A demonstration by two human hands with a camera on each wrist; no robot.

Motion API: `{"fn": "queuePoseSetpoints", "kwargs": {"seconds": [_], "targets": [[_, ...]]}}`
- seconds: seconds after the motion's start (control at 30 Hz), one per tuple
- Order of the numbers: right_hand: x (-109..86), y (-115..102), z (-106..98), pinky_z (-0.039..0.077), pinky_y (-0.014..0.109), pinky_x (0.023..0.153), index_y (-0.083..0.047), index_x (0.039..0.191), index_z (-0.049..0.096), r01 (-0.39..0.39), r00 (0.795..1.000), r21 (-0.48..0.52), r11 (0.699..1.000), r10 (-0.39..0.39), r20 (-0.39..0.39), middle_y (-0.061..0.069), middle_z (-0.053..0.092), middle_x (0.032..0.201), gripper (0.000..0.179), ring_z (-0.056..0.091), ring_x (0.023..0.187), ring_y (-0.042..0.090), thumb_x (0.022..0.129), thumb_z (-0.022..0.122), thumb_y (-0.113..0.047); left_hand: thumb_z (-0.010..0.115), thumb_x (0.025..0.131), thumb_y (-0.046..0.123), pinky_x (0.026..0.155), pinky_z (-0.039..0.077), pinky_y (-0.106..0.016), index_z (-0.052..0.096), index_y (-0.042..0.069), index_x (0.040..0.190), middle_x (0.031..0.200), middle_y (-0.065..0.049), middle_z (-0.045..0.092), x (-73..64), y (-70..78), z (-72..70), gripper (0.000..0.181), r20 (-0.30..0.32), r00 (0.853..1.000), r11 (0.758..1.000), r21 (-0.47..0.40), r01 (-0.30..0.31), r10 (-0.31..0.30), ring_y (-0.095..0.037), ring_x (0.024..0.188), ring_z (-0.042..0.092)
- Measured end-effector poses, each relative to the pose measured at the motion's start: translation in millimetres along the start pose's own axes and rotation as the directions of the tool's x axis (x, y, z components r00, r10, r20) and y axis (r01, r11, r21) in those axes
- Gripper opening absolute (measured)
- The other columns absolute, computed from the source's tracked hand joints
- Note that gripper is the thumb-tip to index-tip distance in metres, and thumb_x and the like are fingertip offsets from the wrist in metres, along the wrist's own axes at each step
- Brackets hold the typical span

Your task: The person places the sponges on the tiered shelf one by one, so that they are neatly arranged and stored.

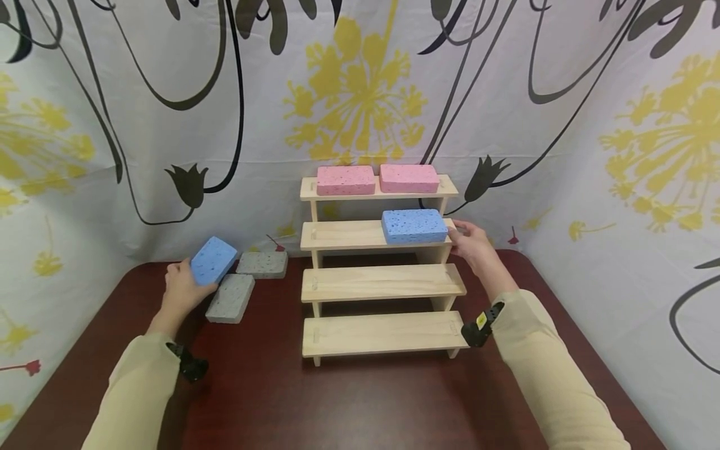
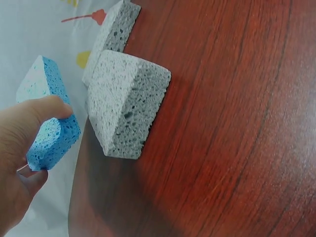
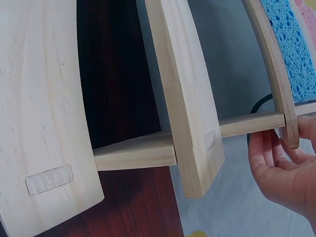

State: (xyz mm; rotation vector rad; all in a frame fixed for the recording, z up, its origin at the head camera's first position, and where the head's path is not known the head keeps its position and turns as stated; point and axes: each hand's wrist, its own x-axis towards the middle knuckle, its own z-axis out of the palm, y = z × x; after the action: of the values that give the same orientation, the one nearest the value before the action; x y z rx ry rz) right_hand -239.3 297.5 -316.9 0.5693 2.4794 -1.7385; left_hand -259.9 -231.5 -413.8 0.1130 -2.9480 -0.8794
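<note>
The left hand pinches a tilted blue sponge near the far left corner of the desk, just beside two gray sponges and well left of the rack. The right hand curls by the second-highest shelf's right end, near another blue sponge; whether it grips, I cannot tell.

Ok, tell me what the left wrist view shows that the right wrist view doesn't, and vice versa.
Only left wrist: the left grip holding a blue sponge, plus two grey sponges.
Only right wrist: the right grip at the wooden stand, another blue sponge on it, and part of a pink sponge.
Both: the reddish-brown table and pale printed cloth.
</note>
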Motion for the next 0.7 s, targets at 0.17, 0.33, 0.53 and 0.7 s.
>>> {"fn": "queuePoseSetpoints", "kwargs": {"seconds": [0.17, 0.33, 0.53, 0.7], "targets": [[0.3, 0, 0, 0.034, 0.044, 0.106, -0.012, 0.146, 0.021, -0.002, 1.0, 0.003, 1.0, 0.002, -0.002, 0.02, 0.031, 0.145, 0.051, 0.039, 0.129, 0.033, 0.098, 0.036, -0.025, 0.067, 0.076, 0.021, 0.081, 0.036, -0.064, 0.017, -0.016, 0.136, 0.124, -0.041, 0.021, -0.6, 5.3, -0.3, 0.087, -0.013, 0.999, 0.999, -0.015, -0.035, 0.035, -0.052, 0.111, 0.027], [1.0, 0, 0, 0.034, 0.043, 0.106, -0.012, 0.146, 0.021, 0.004, 1.0, 0.005, 1.0, -0.004, 0.001, 0.02, 0.031, 0.145, 0.052, 0.039, 0.128, 0.032, 0.098, 0.036, -0.025, 0.068, 0.076, 0.018, 0.084, 0.036, -0.063, 0.019, -0.016, 0.135, 0.124, -0.039, 0.021, -1.8, 11.8, -1.3, 0.084, -0.016, 0.997, 0.997, -0.035, -0.075, 0.075, -0.052, 0.11, 0.028], [0.5, -1, 0, 0.034, 0.043, 0.107, -0.012, 0.146, 0.02, -0.001, 1.0, 0.01, 1.0, 0.001, 0.003, 0.02, 0.03, 0.145, 0.052, 0.039, 0.129, 0.032, 0.098, 0.035, -0.025, 0.068, 0.075, 0.016, 0.089, 0.034, -0.062, 0.02, -0.016, 0.134, 0.126, -0.039, 0.021, -2.6, 20.7, -3.1, 0.082, -0.037, 0.992, 0.99, -0.062, -0.126, 0.124, -0.051, 0.112, 0.028], [0.7, 0, 0, 0.034, 0.043, 0.107, -0.011, 0.146, 0.019, -0.001, 1.0, 0.014, 1.0, 0.001, 0.006, 0.021, 0.03, 0.145, 0.052, 0.039, 0.129, 0.032, 0.098, 0.035, -0.025, 0.07, 0.073, 0.014, 0.091, 0.033, -0.061, 0.023, -0.017, 0.132, 0.125, -0.039, 0.023, -1.2, 22.4, -1.4, 0.082, -0.08, 0.978, 0.979, -0.06, -0.196, 0.191, -0.051, 0.111, 0.03]]}}
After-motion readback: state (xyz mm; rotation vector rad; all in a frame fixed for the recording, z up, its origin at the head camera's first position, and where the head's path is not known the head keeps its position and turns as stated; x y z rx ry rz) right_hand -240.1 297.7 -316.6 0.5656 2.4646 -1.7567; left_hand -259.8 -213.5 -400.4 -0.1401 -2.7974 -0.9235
